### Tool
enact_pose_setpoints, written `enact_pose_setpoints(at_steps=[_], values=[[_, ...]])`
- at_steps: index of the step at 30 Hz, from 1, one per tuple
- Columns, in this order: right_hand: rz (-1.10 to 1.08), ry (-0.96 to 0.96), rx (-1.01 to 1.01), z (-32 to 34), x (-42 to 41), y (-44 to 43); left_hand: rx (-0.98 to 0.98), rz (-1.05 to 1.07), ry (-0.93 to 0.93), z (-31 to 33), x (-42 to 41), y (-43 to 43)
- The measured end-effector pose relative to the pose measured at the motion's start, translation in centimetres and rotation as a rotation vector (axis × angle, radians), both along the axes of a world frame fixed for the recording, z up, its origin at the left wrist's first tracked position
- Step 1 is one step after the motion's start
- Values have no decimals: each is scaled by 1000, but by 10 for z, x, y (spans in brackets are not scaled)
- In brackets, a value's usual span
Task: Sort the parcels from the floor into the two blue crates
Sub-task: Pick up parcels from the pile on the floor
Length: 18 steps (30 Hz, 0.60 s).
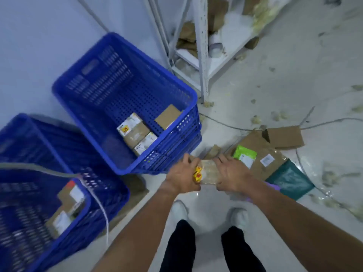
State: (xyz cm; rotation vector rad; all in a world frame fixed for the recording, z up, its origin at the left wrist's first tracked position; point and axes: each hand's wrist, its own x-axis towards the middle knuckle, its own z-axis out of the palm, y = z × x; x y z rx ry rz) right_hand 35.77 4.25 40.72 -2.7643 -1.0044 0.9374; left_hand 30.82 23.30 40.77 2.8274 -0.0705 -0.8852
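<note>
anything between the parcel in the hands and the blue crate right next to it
Nothing visible blocks it. The left hand and right hand grip the parcel beside the crate, whose top is open; only its wall has to be cleared. Boxes lie inside near that wall.

Perforated glossy plastic crates (pixel 125 99), matt brown cardboard parcels (pixel 135 132), a smooth pale floor (pixel 294 75).

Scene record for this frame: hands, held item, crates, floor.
left hand: grips parcel's left end
right hand: grips parcel's right end
parcel: held between both hands, by far crate, yellow-red label
far crate: holds boxes
near crate: holds labelled boxes
floor: green parcel, teal parcel, cardboard box
</note>
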Motion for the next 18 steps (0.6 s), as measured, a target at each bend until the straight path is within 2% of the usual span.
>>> enact_pose_setpoints(at_steps=[5,8,18], values=[[78,-15,14,97,-21,12,-20,147,-27,112,-44,2],[139,-26,26,147,-20,29,5,197,-83,156,-56,14],[304,-151,90,232,23,92,-15,482,-362,226,-52,57]])
